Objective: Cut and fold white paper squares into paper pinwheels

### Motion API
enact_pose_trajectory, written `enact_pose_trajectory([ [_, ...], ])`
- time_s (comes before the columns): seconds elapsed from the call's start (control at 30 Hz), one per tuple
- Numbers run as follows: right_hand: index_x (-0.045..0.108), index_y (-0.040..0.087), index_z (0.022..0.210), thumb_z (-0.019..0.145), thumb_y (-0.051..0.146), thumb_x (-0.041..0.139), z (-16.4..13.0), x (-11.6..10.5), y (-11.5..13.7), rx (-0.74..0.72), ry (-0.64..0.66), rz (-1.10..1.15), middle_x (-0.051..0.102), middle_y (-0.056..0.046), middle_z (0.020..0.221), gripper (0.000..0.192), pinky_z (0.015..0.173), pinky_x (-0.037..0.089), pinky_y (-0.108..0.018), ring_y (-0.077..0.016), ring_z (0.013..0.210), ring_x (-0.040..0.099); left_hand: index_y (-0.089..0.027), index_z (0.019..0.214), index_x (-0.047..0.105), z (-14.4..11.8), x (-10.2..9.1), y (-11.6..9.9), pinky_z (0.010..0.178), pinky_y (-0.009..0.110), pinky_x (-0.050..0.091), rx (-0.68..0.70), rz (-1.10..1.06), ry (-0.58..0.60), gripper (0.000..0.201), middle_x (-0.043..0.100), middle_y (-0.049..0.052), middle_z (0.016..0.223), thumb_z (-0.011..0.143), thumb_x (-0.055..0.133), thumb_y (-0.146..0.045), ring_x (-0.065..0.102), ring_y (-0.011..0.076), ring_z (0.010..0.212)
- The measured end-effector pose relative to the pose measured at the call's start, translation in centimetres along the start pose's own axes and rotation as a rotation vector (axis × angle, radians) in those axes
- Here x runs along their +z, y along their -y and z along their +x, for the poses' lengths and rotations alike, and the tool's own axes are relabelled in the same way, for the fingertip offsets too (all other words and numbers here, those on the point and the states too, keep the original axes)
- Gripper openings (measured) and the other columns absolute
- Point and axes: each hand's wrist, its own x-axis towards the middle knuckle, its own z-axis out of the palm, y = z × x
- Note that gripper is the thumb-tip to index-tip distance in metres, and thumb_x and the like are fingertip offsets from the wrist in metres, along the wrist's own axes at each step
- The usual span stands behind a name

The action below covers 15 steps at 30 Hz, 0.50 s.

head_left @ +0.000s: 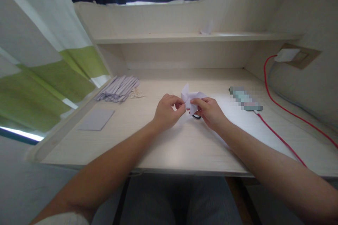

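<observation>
Above the middle of the desk, a white paper pinwheel (194,95) with folded blades is between my hands. My right hand (211,112) grips it from the right, thumb on top of the paper. The fingers of my left hand (169,110) are pinched together at its left side, near the centre; whether a small part sits in that pinch I cannot make out. Under the right fingers shows a dark ring (196,116), perhaps a scissors handle, the rest of it hidden.
Rolled paper sticks (118,89) lie in a pile at the left, beside small thin pale pieces (137,93). Nearer is square paper (96,119). A blurred phone (245,99) charges at the right on a red cable (280,139). Folded paper (207,30) stands on the shelf (163,38).
</observation>
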Motion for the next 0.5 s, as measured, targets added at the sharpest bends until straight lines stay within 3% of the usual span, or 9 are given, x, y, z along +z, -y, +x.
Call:
enact_pose_trajectory([
  [0.5, 0.077, 0.015, 0.079, 0.064, 0.03, 0.086, 0.08, -0.06, -0.43, -0.024, -0.007, -0.047, 0.076, -0.007, 0.073, 0.023, 0.056, 0.053, -0.024, -0.0167, 0.066, 0.069, -0.021, 0.071, 0.069, 0.05, 0.07, 0.34, 0.078, 0.034, 0.043, -0.06, 0.017, 0.006, 0.016, 0.068, 0.001, 0.071, 0.086, 0.071, -0.025, 0.057, 0.0194, 0.077],
])
